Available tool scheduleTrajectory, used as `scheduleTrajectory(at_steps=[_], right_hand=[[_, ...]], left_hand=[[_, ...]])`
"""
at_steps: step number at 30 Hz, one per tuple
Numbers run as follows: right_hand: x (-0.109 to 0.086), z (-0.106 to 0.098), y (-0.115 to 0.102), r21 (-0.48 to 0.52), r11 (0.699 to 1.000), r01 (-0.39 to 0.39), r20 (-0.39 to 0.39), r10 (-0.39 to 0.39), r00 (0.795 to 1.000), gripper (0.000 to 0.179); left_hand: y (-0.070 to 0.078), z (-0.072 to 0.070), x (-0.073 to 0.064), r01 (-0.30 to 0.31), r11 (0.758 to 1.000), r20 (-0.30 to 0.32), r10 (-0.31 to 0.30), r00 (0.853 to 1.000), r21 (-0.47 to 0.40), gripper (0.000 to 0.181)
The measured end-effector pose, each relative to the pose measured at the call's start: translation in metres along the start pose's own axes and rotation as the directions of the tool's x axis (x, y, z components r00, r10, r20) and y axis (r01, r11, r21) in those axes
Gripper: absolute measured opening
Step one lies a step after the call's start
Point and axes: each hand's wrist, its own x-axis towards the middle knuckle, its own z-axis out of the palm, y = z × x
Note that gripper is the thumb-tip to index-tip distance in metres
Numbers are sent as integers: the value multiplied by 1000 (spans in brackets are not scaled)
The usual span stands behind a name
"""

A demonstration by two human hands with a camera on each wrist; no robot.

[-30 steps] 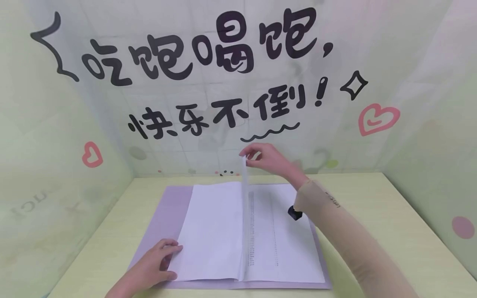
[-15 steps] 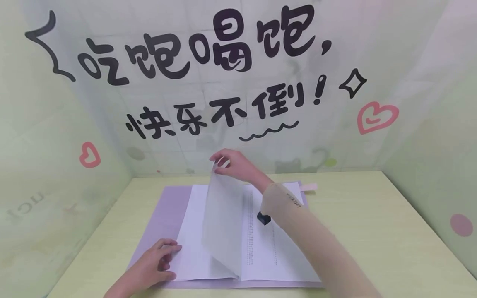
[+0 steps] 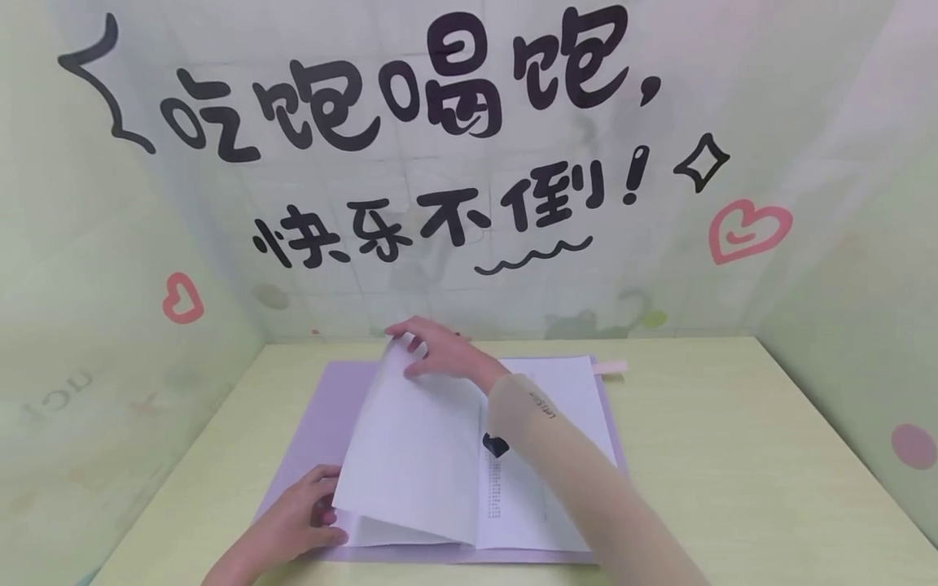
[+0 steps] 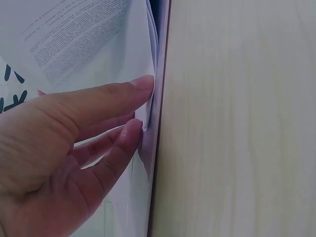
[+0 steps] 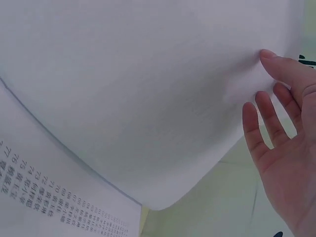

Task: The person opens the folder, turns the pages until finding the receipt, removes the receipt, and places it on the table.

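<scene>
On the table lies an open booklet (image 3: 545,513) of white sheets with a lilac cover (image 3: 340,407). In the head view, my right hand (image 3: 443,350) pinches the top outer corner of a lifted page (image 3: 418,448), which slopes over the left side. The right wrist view shows the thumb on the page's blank face, with the other fingers (image 5: 266,118) partly in front of it and partly beside it. My left hand (image 3: 293,521) rests at the lower left edge of the sheets. In the left wrist view, its fingertips (image 4: 143,83) touch the paper near the edge.
The pale wood table (image 3: 733,456) ends at a back wall (image 3: 659,285) with black lettering, and walls stand at both sides. A pinkish tab (image 3: 610,368) sticks out at the booklet's upper right. A dark object (image 3: 496,444) shows by the right cuff.
My right hand has moved left and somewhat down, carrying the page from upright at the spine over to the left side. The left hand has stayed at the lower left edge.
</scene>
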Motion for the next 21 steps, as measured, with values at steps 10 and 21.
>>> scheduleTrajectory(at_steps=[10,21], right_hand=[[4,28,11,-34,999,-39,34,40,999,76],[9,54,27,-95,992,-80,70,86,994,83]], left_hand=[[-3,2,-1,-10,974,-99,33,995,227,60],[-13,3,-4,-152,967,-119,179,977,205,66]])
